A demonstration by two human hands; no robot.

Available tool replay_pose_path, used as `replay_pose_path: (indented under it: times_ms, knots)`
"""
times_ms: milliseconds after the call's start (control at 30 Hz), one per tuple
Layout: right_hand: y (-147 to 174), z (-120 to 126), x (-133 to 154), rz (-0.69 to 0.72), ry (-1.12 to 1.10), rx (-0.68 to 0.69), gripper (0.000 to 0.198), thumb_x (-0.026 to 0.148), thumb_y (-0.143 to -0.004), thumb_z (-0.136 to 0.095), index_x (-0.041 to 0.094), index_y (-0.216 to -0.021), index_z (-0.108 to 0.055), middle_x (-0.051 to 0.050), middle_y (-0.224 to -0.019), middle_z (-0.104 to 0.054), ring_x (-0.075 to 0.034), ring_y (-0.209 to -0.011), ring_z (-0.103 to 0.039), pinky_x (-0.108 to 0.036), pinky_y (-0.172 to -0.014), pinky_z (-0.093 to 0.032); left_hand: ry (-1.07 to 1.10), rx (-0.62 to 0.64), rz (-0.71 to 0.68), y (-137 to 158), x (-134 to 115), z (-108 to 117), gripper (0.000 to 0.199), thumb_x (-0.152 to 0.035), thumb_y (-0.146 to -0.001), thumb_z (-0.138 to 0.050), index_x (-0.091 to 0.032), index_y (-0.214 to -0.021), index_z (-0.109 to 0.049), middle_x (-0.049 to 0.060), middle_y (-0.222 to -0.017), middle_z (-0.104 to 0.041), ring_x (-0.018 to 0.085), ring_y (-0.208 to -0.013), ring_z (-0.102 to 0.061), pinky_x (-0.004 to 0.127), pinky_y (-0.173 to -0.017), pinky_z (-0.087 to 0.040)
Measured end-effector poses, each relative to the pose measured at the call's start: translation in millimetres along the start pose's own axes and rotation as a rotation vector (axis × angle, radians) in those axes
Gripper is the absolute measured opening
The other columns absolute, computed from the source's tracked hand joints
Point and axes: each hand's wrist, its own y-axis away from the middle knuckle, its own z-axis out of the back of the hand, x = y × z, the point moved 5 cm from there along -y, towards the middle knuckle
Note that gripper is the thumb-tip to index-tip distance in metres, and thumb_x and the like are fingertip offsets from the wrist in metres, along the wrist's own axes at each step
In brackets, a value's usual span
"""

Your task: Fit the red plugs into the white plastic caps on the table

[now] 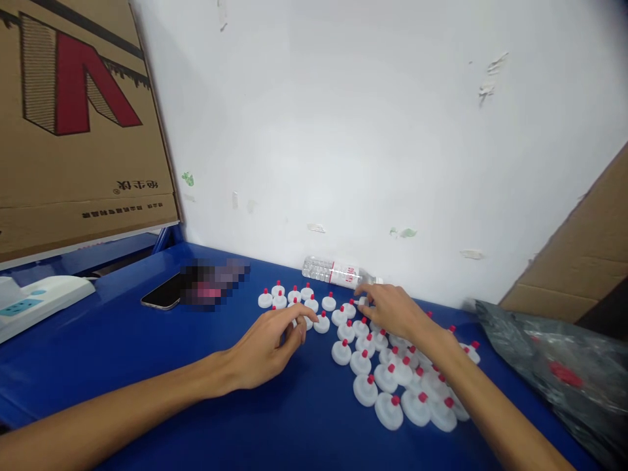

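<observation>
Head view: more than two dozen smooth, round, red-tipped white plastic caps (403, 371) stand on the blue worktop (275, 432), a small cluster around the left fingers (304, 312) and a denser one nearer than the right fingers (369, 288). One clear, ribbed bottle (344, 275) lies just beyond the right fingers, and one flat phone (163, 292) well left of the left fingers. The left fingers are loosely parted; the right ones curl about a white piece (363, 301), whether pinching it I cannot tell.
</observation>
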Motion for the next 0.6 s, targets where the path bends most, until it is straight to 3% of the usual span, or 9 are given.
replay_pose_path:
  times_ms: [200, 367, 467, 600]
  knots:
    - [-0.1, 6.6, -0.1, 0.005, 0.049, -0.07, 0.033, 0.024, -0.094, -0.049, 0.022, -0.121, -0.068, -0.01, -0.112, -0.071, -0.025, -0.092, -0.068, -0.035, -0.08, -0.044, 0.017, 0.011, 0.013, 0.3, -0.6, 0.4, 0.025, -0.022, -0.104, -0.039, -0.023, -0.126, -0.051, -0.005, -0.08, -0.059, 0.008, -0.057, -0.05, 0.02, -0.055, -0.038]
    - [-0.7, 9.9, -0.4, -0.007, 0.053, -0.111, 0.02, 0.018, -0.09, -0.054, 0.024, -0.104, -0.068, -0.004, -0.091, -0.073, -0.022, -0.081, -0.067, -0.03, -0.07, -0.04, 0.02, 0.001, -0.005, -0.5, -1.8, 1.5, 0.025, -0.02, -0.104, -0.039, -0.023, -0.125, -0.052, -0.005, -0.08, -0.06, 0.008, -0.057, -0.049, 0.021, -0.055, -0.039]
    - [-0.6, 9.2, 1.1, -0.015, 0.045, -0.115, 0.012, 0.023, -0.093, -0.056, 0.024, -0.1, -0.066, -0.002, -0.076, -0.071, -0.022, -0.072, -0.066, -0.029, -0.065, -0.038, -0.016, -0.042, -0.028, -0.5, -3.1, 4.3, 0.023, -0.02, -0.103, -0.04, -0.022, -0.122, -0.054, -0.004, -0.08, -0.061, 0.009, -0.061, -0.052, 0.022, -0.056, -0.04]
    - [0.4, 6.6, 2.3, -0.008, 0.033, -0.112, 0.009, 0.027, -0.095, -0.059, 0.025, -0.095, -0.067, -0.002, -0.079, -0.072, -0.021, -0.073, -0.066, -0.028, -0.064, -0.038, -0.073, -0.112, -0.05, 0.9, -2.9, 8.2, 0.023, -0.021, -0.103, -0.04, -0.021, -0.12, -0.057, -0.001, -0.084, -0.063, 0.012, -0.069, -0.056, 0.023, -0.06, -0.042]
